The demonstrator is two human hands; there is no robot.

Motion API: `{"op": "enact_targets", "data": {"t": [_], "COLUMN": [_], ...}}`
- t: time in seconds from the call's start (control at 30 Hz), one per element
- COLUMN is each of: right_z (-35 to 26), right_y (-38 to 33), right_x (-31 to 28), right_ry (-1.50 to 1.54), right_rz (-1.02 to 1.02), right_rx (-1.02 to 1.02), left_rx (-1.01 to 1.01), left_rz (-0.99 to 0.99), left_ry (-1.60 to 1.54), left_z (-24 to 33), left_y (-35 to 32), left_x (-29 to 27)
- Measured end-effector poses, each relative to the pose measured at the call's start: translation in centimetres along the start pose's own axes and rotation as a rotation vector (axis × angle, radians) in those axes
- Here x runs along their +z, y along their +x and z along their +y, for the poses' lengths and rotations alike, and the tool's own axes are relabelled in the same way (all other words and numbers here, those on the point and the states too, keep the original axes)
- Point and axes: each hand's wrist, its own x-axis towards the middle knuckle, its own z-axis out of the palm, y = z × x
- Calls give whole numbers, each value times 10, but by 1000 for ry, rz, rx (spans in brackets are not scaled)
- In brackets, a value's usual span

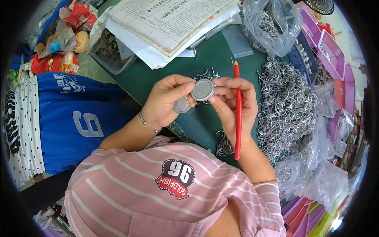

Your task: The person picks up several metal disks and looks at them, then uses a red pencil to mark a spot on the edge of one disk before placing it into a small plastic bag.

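Between my two hands is a round silver-grey metal disc point(203, 90) with a raised rim and a textured face. My left hand point(164, 98) pinches its left edge between thumb and finger, and further similar discs point(181, 105) sit stacked in that palm. On the other side, the fingertips of my right hand point(239, 100) touch the disc's right edge. A long red pen-like tool point(238, 114) with a yellowish tip and a thin point lies tucked between the fingers of my right hand, pointing away from me.
A heap of small curved silver metal pieces point(286, 106) covers the right of the green table point(158, 83). Stacked newspapers point(169, 19) lie at the far side beside a clear plastic box point(114, 65). Plastic bags point(272, 23) and purple bins point(331, 55) stand far right. Blue cloth point(83, 118) hangs left.
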Motion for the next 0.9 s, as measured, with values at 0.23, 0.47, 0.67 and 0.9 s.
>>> {"op": "enact_targets", "data": {"t": [0.23, 0.47, 0.67, 0.9], "right_z": [1, 2, 0, 2], "right_y": [-2, -4, -4, -3], "right_x": [2, 3, 5, 0], "right_ry": [12, -25, -123, -176], "right_rz": [-25, -17, 37, 21], "right_rx": [-12, 14, 154, 142], "left_rx": [130, 217, 255, 223], "left_rz": [-27, 28, 260, 449], "left_ry": [73, 161, 443, 693], "left_z": [-2, 0, 11, 33], "left_y": [-2, -7, -14, -25], "left_x": [-4, 0, -21, -54]}}
